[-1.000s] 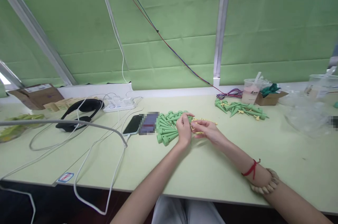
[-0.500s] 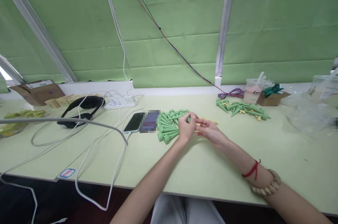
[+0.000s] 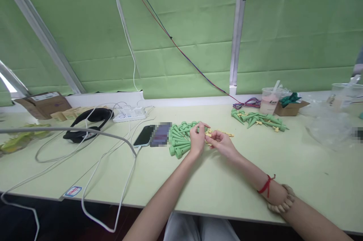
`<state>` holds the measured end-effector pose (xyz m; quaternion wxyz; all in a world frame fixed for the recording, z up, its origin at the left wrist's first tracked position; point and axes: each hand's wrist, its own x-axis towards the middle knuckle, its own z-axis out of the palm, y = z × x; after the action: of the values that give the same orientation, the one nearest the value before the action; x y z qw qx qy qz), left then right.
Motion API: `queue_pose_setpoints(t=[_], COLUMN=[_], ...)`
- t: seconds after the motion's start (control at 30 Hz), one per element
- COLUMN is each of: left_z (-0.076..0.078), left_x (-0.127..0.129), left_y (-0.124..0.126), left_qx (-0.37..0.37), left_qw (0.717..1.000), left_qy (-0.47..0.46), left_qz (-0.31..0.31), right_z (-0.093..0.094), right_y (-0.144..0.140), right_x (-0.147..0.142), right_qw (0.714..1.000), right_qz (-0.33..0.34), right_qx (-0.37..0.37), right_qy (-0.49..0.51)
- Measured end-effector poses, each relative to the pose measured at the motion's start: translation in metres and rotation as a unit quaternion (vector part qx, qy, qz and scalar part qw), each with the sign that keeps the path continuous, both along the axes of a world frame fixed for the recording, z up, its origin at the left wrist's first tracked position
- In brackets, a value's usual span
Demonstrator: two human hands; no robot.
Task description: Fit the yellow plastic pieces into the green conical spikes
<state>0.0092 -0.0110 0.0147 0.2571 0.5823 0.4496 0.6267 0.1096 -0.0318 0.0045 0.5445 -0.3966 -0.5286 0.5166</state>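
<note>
I am working with both hands above the table, at the centre of the frame. My left hand is curling its fingers inward at the right edge of a pile of green spikes; whether those fingers are gripping anything I cannot tell, the back of the hand being in the way. My right hand, immediately to the right, is pinching a small yellow piece between thumb and forefinger, its other fingers bending toward the palm. The yellow piece is lying in the narrow space between the two hands; its far end is not showing clearly.

The green spikes are spreading out just left of centre, their wide heads facing the left and lower left. Loose yellow pieces are lying just beyond my right hand. A second group of green spikes, with yellow parts among them, is resting right of centre, well apart from my hands.

Left of the pile, a pixelated dark rectangle is lying beside a phone. Black headphones are resting in the left of the frame. A drink cup is standing beyond the second group.
</note>
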Motion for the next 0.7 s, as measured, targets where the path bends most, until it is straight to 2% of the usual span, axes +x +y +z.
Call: queue_pose_setpoints(t=[0.07,0.13,0.23,0.3,0.33,0.43,0.5,0.57,0.63,0.7], left_z=[0.001,0.001,0.000,0.000,0.000,0.000,0.000,0.000,0.000,0.000], left_x=[0.000,0.000,0.001,0.000,0.000,-0.001,-0.003,-0.004,-0.004,-0.005], left_y=[0.000,0.001,0.003,0.003,0.004,0.003,0.003,0.002,0.002,0.001], left_qx=[-0.011,-0.018,-0.027,-0.034,-0.037,-0.043,-0.036,-0.016,0.009,0.030], left_qw=[1.000,1.000,0.999,0.998,0.998,0.998,0.999,0.999,0.999,0.998], left_qy=[-0.003,-0.003,-0.004,-0.007,-0.011,-0.020,-0.015,0.002,0.019,0.033], left_qz=[-0.013,-0.024,-0.041,-0.046,-0.045,-0.029,-0.026,-0.034,-0.046,-0.053], right_z=[-0.001,-0.003,-0.004,-0.004,-0.004,-0.003,-0.002,-0.001,0.001,0.003], right_y=[0.000,-0.001,-0.002,-0.002,-0.001,0.001,0.003,0.006,0.008,0.008], right_x=[0.000,0.003,0.008,0.011,0.012,0.011,0.011,0.011,0.013,0.016], right_qw=[0.995,0.977,0.923,0.895,0.894,0.936,0.975,0.995,0.982,0.957], right_qz=[-0.040,-0.077,-0.123,-0.136,-0.133,-0.100,-0.049,0.035,0.129,0.196], right_qx=[0.080,0.166,0.288,0.326,0.323,0.238,0.129,-0.014,-0.140,-0.208], right_qy=[-0.051,-0.113,-0.222,-0.272,-0.280,-0.239,-0.173,-0.094,-0.011,0.058])
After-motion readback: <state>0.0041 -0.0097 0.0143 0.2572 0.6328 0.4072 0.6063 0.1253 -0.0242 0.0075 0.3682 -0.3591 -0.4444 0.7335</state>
